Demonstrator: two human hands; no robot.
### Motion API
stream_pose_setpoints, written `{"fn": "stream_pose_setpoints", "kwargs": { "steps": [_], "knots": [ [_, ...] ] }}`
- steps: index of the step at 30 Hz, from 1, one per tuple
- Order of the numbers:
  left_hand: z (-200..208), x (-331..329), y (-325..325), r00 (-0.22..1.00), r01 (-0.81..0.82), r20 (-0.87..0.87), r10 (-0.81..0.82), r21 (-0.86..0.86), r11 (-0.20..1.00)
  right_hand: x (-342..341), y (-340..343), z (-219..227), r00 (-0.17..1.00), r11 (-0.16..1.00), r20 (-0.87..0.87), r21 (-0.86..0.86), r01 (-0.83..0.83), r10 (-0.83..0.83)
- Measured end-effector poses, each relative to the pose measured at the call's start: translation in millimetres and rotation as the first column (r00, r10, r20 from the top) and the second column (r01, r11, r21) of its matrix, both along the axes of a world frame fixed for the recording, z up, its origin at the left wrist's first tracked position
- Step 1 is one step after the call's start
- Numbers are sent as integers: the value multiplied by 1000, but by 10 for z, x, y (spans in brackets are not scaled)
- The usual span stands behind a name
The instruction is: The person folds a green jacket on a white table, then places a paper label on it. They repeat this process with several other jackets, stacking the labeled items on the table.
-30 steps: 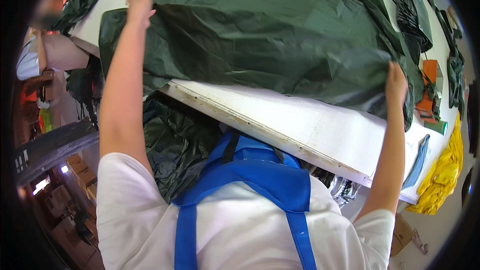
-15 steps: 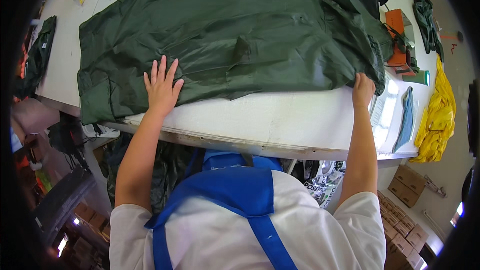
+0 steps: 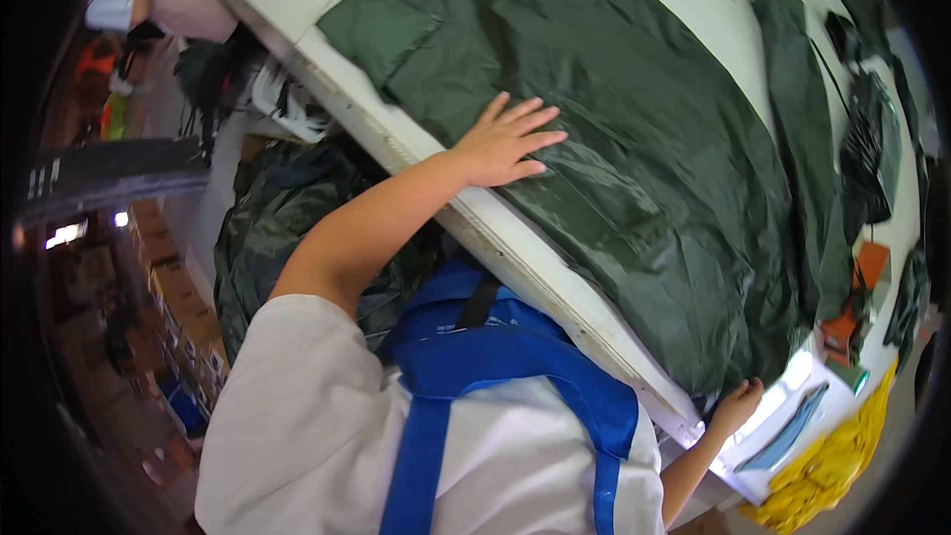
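Lying spread across the white desk (image 3: 555, 282), a large dark green waterproof garment (image 3: 634, 129) covers most of the surface, with a square pocket flap (image 3: 381, 25) toward its upper left corner. The left hand (image 3: 500, 144) rests flat on the fabric near the desk's front edge, palm down, its fingers (image 3: 530, 119) spread wide and gripping nothing. The right hand (image 3: 738, 404) sits at the garment's lower right corner, right at the desk edge, its fingers curled against the fabric's hem; whether they pinch it cannot be told. A narrow strip of the same green cloth (image 3: 797, 129) lies just beside the garment on the far right, with darker pieces (image 3: 872, 159) beyond it. Small orange pieces (image 3: 872, 263) sit near the right end of the desk, and a yellow bundle (image 3: 827, 471) hangs below it. Under the desk, on the left, a heap of dark green fabric (image 3: 287, 228) is piled. The person wears a white shirt with blue apron straps (image 3: 495, 367).
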State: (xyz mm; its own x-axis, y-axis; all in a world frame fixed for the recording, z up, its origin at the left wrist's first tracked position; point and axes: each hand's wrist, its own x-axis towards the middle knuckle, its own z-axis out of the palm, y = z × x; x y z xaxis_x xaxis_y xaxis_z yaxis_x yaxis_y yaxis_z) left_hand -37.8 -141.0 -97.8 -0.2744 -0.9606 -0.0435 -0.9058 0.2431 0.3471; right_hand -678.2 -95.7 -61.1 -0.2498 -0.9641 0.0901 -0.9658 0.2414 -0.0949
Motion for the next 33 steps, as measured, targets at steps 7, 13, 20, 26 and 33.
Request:
{"fn": "stream_pose_setpoints", "kwargs": {
  "steps": [7, 13, 20, 26, 33],
  "knots": [
    [146, 1162, 235, 667, -697, 113, 736, -255, 671, 2445, -60, 29, 804, 816, 213, 46, -576, 556],
    [-142, 2635, 740, -383, -756, -683, 622, 619, 213, 2995, -92, -208, 823, 752, 154, 341, -564, 547],
    [16, 3320, 850, -469, -841, -601, 647, 527, -121, 3093, -57, -134, 825, 756, 165, 334, -563, 541],
    [2, 4135, 175, 311, -678, -269, 912, 609, 411, 3091, 122, -187, 729, 723, 171, 106, -682, 663],
    [1126, 4216, -340, 479, -451, -477, 737, 586, 673, 2892, 39, -139, 875, 894, 234, 45, -445, 424]
  ]
}}
